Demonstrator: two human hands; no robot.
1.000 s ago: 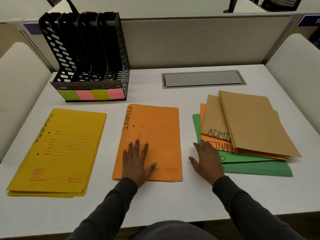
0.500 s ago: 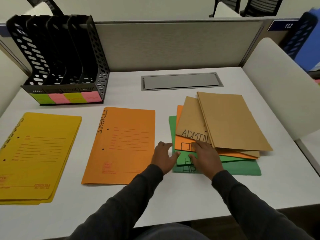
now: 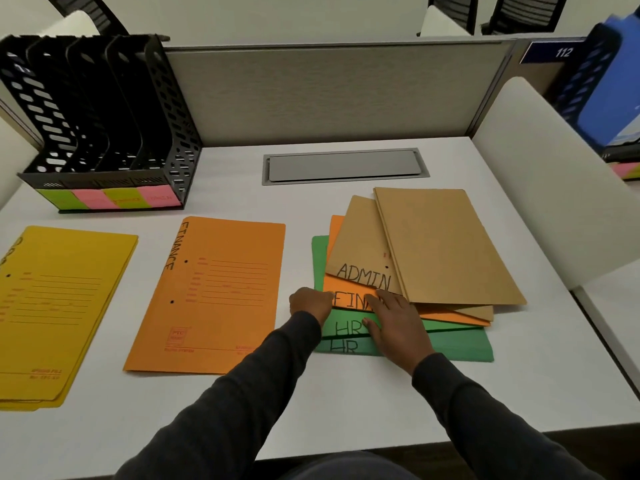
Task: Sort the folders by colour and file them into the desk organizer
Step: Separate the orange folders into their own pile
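Left hand (image 3: 310, 303) pinches orange folder (image 3: 348, 289) corner; right hand (image 3: 398, 323) flat on stack (image 3: 446, 244).

A smooth white desk top (image 3: 346, 403) runs back to a low grey fabric partition panel (image 3: 329, 95) capped with a thin metal rail. A rectangular grey metal cable hatch (image 3: 346, 166) is set flush into the desk just before the panel. A white rounded side divider (image 3: 540, 174) stands on the right, with a dark blue plate numbered 112 (image 3: 554, 51) beside it. Black mesh office chairs (image 3: 519, 12) stand beyond, under even indoor light.
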